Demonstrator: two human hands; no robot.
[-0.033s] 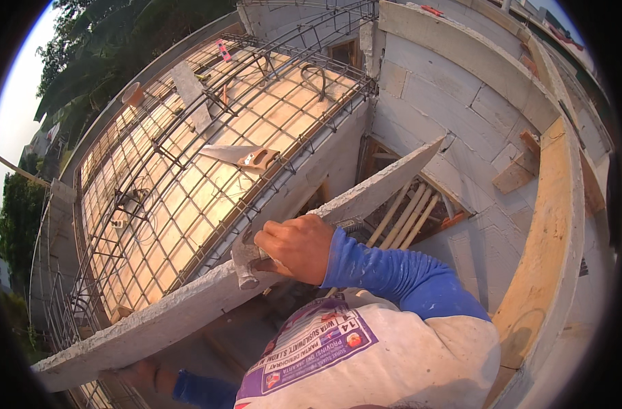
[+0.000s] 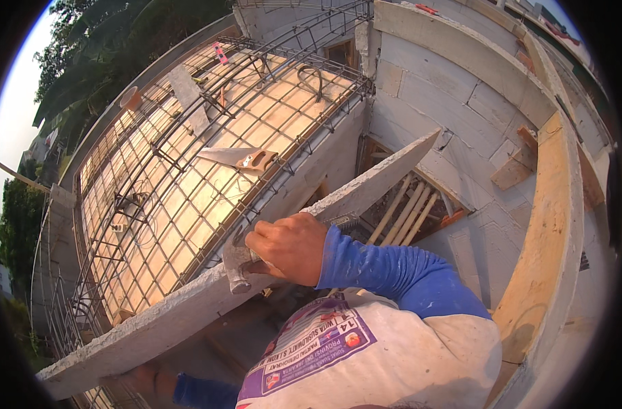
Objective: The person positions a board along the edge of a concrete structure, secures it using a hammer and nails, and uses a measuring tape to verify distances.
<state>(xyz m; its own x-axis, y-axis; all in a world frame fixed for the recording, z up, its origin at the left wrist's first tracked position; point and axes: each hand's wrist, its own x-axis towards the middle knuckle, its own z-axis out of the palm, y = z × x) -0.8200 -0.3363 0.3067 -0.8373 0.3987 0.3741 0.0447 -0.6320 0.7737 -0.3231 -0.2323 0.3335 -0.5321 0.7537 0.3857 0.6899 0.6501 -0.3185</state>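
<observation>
My right hand (image 2: 287, 249) is closed around a claw hammer (image 2: 237, 264), near its head. The hammer's metal head is at the top face of a long plank crusted with cement (image 2: 181, 300), which runs slantwise across the view. Down at the lower left, my left hand (image 2: 142, 380) is in shade at the underside of the plank's near end. Its fingers are dim and partly hidden, so their grip does not show. Beyond the plank, a handsaw (image 2: 246, 159) with a wooden handle lies on a rebar grid (image 2: 181, 215).
Plywood sheets lie beneath the grid. On it are a grey board (image 2: 188, 99), a pink tool (image 2: 220, 53) and an orange-brown bucket (image 2: 130, 99). Block walls (image 2: 433, 88) rise to the right, beside a curved-looking timber (image 2: 539, 225). Below the plank, bamboo-like poles (image 2: 408, 215) show in a gap.
My right hand and the hammer have shifted slightly left and down along the plank. The left hand stays by the plank's near end.
</observation>
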